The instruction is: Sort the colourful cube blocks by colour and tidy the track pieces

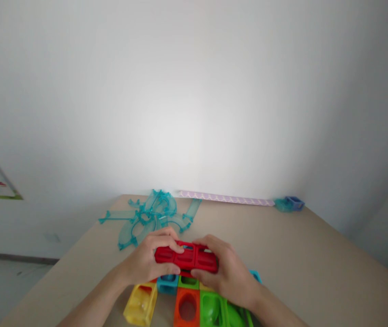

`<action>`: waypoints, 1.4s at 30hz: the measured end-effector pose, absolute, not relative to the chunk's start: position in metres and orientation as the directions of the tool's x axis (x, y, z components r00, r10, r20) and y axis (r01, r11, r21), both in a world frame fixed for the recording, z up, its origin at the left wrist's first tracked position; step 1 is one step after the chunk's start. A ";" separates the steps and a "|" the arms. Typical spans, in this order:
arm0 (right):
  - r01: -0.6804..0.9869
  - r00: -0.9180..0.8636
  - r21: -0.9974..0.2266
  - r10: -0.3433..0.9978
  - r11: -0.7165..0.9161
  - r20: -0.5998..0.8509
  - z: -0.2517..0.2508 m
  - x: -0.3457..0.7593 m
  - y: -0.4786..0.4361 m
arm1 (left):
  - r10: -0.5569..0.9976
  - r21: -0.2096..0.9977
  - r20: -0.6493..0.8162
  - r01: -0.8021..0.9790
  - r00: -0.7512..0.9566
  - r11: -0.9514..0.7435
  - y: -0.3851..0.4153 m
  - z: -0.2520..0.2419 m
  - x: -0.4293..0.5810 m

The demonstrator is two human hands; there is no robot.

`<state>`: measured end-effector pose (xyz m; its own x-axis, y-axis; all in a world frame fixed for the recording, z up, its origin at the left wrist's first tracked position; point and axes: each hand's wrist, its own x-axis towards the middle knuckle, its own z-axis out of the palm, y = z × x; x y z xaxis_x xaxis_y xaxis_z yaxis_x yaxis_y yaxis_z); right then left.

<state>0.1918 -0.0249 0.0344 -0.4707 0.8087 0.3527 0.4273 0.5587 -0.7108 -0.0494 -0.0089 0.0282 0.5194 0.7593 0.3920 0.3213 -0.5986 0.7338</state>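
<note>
A row of joined red blocks point(185, 257) is held level between my two hands, above the other blocks. My left hand point(149, 256) grips its left end with the fingers on top and the thumb below. On the right end, my right hand point(223, 268) closes round it in the same way. Under and in front of the red row lie a yellow block point(141, 304), a blue block point(167, 284), an orange block with a round hole point(187, 307) and green blocks point(211, 309). My right hand hides part of them.
Clear teal track pieces point(153, 213) lie in a pile at the back left of the table point(282, 254). A long patterned purple strip point(228, 198) runs along the wall. At the back right are a dark blue box point(295, 203) and a teal piece point(283, 205).
</note>
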 end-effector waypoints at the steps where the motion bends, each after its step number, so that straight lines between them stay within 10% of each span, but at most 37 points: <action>1: 0.428 -0.468 -0.719 0.815 0.548 0.342 0.035 0.192 -0.025 | 0.764 0.741 0.388 0.318 0.516 -0.591 -0.009 0.027 -0.049; 19: 0.495 -0.172 -0.784 0.927 0.373 0.333 0.049 0.285 0.033 | 0.795 0.785 0.336 0.317 0.505 -0.533 -0.011 0.017 -0.045; 31: 0.961 -0.223 -0.073 0.905 0.266 0.362 -0.008 0.370 0.043 | 0.753 0.642 0.427 0.419 0.501 -0.642 -0.012 0.021 -0.046; 42: 0.991 -0.137 0.052 0.914 0.127 0.382 -0.010 0.304 0.047 | 0.726 0.582 0.358 0.467 0.587 -0.666 -0.009 0.026 -0.044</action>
